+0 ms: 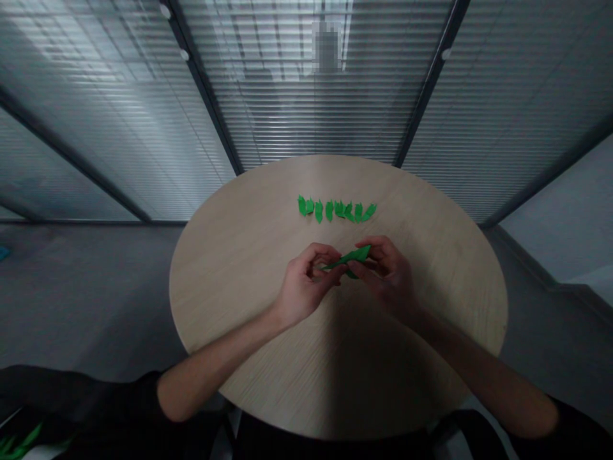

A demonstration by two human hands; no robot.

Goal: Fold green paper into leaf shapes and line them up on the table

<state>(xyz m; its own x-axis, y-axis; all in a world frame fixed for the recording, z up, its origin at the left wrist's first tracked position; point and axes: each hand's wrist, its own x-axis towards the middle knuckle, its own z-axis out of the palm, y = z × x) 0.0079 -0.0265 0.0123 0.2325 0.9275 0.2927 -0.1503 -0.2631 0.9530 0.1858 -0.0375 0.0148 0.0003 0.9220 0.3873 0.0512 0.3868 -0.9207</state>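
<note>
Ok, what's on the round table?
A row of green pieces lies there. The left hand and right hand hold another green piece; the part of the table behind them is covered.

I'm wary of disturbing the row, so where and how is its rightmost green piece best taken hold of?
Probably best to pinch the rightmost green piece by its upper right end, coming from the right. It slants, so that end lies clear of the neighbouring green piece, while the lower left end sits close to it.

Left hand (302, 284) and right hand (393, 276) block the round, pale wooden table (220, 255) centrally; passage lies either side of the green leaf-shaped pieces (340, 209) beyond.
</note>
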